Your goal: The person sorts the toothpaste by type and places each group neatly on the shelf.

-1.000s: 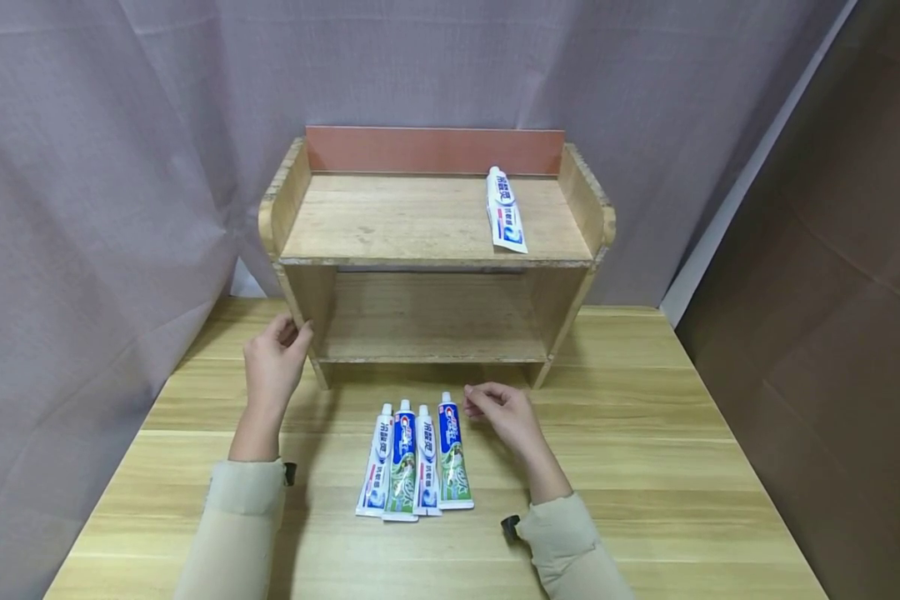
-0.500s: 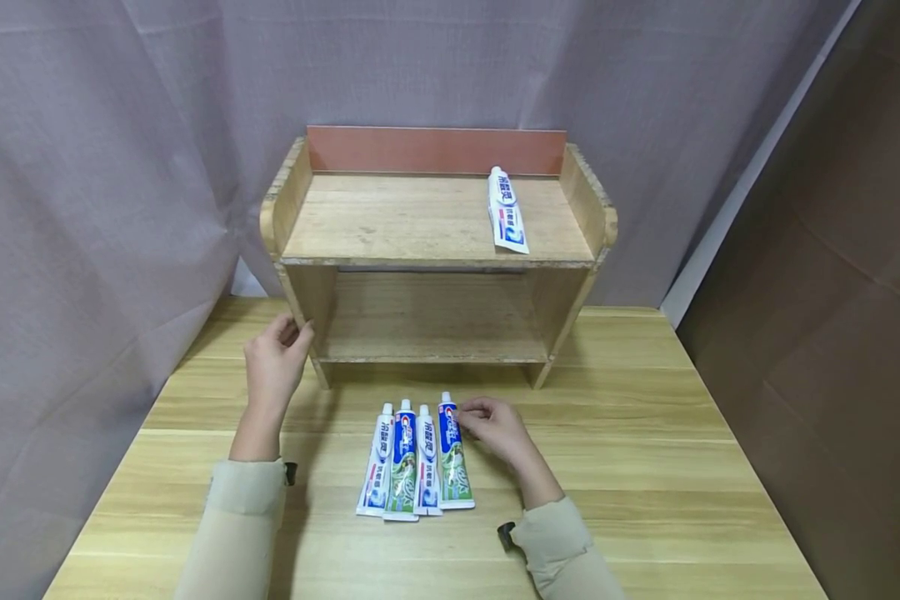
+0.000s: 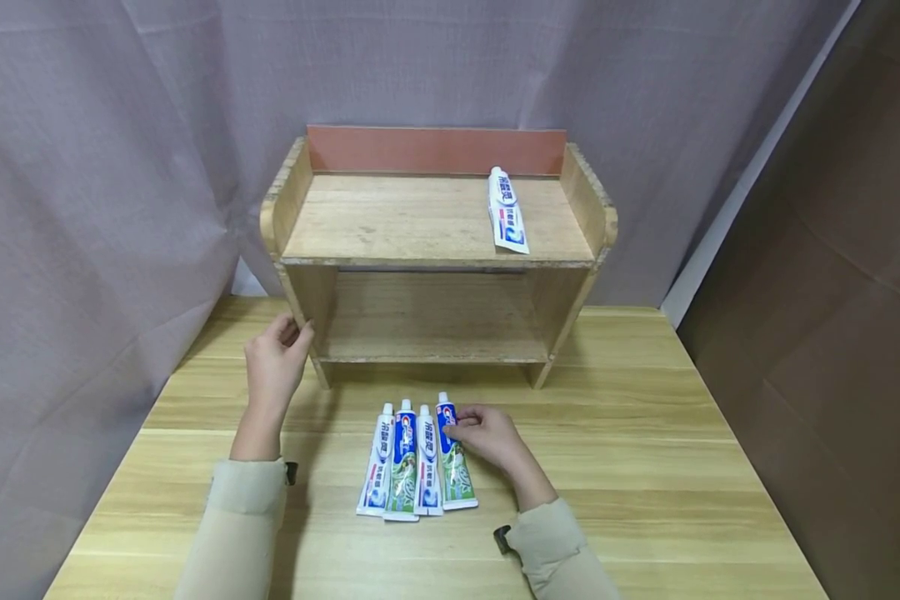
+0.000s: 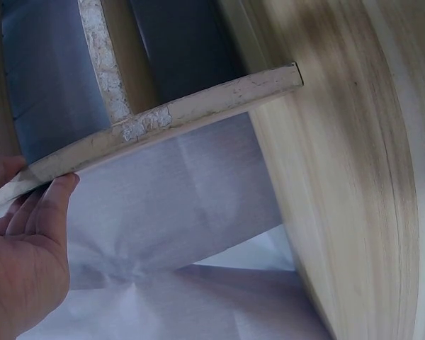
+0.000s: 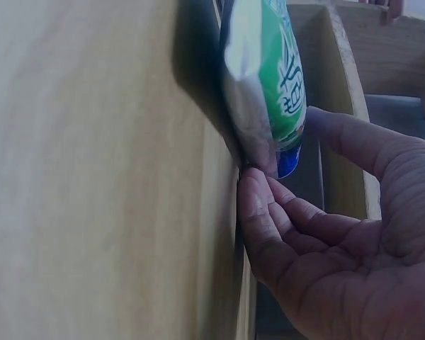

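Observation:
My left hand (image 3: 273, 362) grips the front edge of the left side panel of a small wooden shelf (image 3: 435, 325); in the left wrist view the panel (image 4: 198, 106) passes between thumb and fingers. My right hand (image 3: 491, 435) pinches the rightmost Crest toothpaste tube (image 3: 457, 479), blue and green. Seen from the right wrist, the thumb is on the tube's (image 5: 287, 78) printed face and the fingertips (image 5: 253, 185) are at its edge, low by the tabletop. Beside it lie a white toothpaste tube (image 3: 427, 467), another Crest tube (image 3: 402, 467) and a second white tube (image 3: 376, 467), caps toward the shelf.
One more white toothpaste tube (image 3: 507, 212) rests on the upper board, right of its middle, cap toward the reddish back panel (image 3: 435, 150). The shelf stands on a wooden table (image 3: 645, 433). Grey cloth (image 3: 435, 67) hangs behind, and a brown cloth (image 3: 817, 250) hangs at right.
My right hand has moved left from beside the rightmost Crest tube onto it and now pinches it. That tube has tilted slightly, its cap end shifting left. The left hand has stayed put.

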{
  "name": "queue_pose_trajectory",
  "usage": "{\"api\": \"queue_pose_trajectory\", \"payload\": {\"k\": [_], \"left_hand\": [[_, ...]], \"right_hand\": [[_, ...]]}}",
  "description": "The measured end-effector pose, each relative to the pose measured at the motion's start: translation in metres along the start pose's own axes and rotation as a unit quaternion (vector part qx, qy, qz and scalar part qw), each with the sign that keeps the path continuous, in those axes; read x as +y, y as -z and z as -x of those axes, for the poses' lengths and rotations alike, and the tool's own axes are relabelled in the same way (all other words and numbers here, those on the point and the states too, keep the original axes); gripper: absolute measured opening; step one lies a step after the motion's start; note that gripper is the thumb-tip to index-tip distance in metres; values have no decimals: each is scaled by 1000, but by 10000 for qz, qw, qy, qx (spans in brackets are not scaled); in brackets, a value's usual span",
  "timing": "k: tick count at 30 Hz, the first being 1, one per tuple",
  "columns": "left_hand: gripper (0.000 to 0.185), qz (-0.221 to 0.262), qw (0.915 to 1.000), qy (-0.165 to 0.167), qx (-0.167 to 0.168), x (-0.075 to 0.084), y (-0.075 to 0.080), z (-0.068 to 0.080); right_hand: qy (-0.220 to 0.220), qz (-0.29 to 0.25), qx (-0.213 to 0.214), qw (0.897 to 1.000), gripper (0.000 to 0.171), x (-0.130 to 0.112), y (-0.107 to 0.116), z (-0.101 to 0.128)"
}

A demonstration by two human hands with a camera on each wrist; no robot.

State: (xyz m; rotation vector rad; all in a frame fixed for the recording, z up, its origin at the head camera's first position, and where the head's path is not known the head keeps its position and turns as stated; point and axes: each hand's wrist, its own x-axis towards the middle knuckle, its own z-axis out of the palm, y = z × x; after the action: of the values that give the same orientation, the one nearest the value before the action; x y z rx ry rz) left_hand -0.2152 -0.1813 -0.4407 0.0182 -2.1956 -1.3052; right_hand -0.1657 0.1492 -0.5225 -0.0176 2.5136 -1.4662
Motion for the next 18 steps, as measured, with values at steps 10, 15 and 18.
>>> {"api": "queue_pose_trajectory", "payload": {"k": [10, 15, 18], "left_hand": [[22, -25, 9999, 97, 1, 0, 0, 0], [23, -33, 9999, 105, -31, 0, 0, 0], [23, -52, 9999, 89, -40, 0, 0, 0]], "right_hand": [[-56, 287, -29, 9996, 48, -1, -1, 2], [-180, 433, -116, 9988, 47, -4, 2, 4], [-232, 578, -215, 9978, 44, -6, 4, 7]]}}
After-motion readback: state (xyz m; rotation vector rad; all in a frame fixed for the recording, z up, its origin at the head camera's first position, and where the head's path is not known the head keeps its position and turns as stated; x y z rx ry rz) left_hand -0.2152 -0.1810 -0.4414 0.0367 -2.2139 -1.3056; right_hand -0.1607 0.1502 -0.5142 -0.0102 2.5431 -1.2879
